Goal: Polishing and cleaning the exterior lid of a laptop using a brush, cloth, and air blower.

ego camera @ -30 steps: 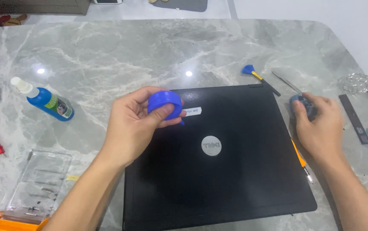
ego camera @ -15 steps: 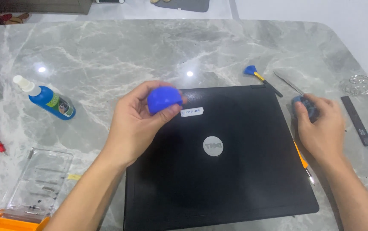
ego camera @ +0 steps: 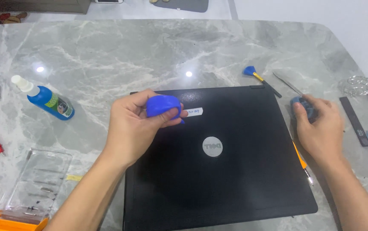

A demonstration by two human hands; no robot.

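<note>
Starting at the bottom of the frame, the closed black laptop (ego camera: 218, 158) lies flat, lid still down, no screws or panels off yet. Mid-frame, the left hand (ego camera: 134, 128) has its fingers curled tight around a blue rubber bulb (ego camera: 162, 105) above the lid's upper left corner. At the right edge, the right hand (ego camera: 318, 126) covers a small dark blue object (ego camera: 299, 105), grip probably closed. Farther up, a blue-tipped brush (ego camera: 256, 76) lies untouched.

White label (ego camera: 193, 112) on black laptop (ego camera: 235, 171)
</note>
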